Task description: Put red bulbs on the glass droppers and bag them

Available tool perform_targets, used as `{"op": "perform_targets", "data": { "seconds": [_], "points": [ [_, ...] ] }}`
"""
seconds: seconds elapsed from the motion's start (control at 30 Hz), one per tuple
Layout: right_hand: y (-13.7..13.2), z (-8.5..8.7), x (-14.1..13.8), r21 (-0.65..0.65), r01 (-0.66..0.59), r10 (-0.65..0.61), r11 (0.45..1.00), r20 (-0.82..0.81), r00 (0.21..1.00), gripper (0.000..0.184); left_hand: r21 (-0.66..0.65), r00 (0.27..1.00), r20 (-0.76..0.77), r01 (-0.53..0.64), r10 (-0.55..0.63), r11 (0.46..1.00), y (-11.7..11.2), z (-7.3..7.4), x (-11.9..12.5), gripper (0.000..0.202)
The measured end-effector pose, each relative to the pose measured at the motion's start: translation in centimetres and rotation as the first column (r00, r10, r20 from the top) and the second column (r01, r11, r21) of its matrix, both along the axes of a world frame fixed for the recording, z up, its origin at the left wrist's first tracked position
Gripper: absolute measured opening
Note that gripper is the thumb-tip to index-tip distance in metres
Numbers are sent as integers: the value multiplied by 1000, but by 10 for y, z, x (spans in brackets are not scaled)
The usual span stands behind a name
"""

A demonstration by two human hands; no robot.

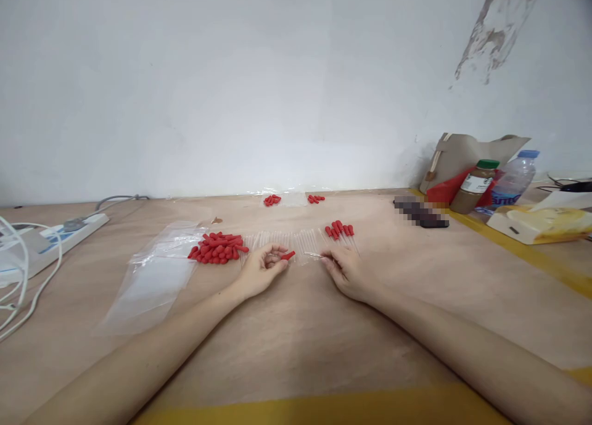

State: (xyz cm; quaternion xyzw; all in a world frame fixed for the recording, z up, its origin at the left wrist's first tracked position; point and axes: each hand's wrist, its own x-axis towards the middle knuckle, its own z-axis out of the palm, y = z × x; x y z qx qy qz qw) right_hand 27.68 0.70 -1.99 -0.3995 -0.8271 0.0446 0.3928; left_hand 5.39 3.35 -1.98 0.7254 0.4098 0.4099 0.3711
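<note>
The left hand (pixel 261 269) pinches a red rubber bulb (pixel 288 255) at its fingertips; the right hand (pixel 345 271) grips what looks like a clear glass tube (pixel 313 254) — hard to make out. Between them lie clear tubes (pixel 277 240), a red bulb pile (pixel 217 247) at left.

You are at a plain hand-assembly station in a small workshop: a bare plywood desk (pixel 296 338) with yellow tape edging (pixel 324 408), set against a scuffed white wall (pixel 231 92), batches of red rubber caps (pixel 217 248) and clear tubes (pixel 277 238) at centre, a power strip (pixel 60 237) at left.
</note>
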Motion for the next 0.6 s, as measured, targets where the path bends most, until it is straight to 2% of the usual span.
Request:
{"op": "perform_targets", "data": {
  "seconds": [0.17, 0.4, 0.6],
  "points": [
    [2, -3, -7, 12, -5, 4, 1000, 33, 999, 15, -11, 998, -43, 41, -42, 999, -4, 0, -2, 24],
    [1, -5, -8, 2, -9, 9, 1000, 66, 998, 15, 50, 996, -49, 83, -81, 995, -6, -2, 1, 23],
    [0, -6, -9, 1, -58, 58, 998, 66, 996, 16, 157, 991, -126, 53, -33, 986, -6, 1, 3, 23]
  ]
}}
